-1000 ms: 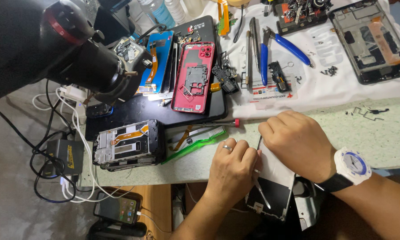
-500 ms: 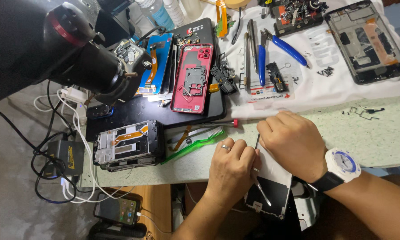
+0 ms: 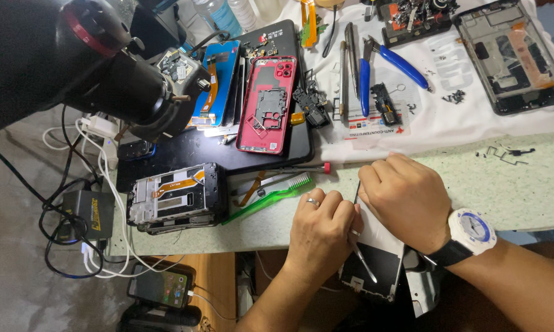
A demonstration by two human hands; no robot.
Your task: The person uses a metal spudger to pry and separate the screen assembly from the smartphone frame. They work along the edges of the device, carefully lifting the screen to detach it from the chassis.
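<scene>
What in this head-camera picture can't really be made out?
- Phone panel: its upper part is hidden under both hands.
- Thin metal tool: the left hand covers its grip.
- Right hand: its fingertips are curled under, out of sight.
- Tiny screws on the white cloth: too small to tell apart.

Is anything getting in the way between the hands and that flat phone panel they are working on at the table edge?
Nothing visible does. Both the left hand and the right hand rest directly on the phone panel, and the left hand holds thin tweezers over it.
</scene>
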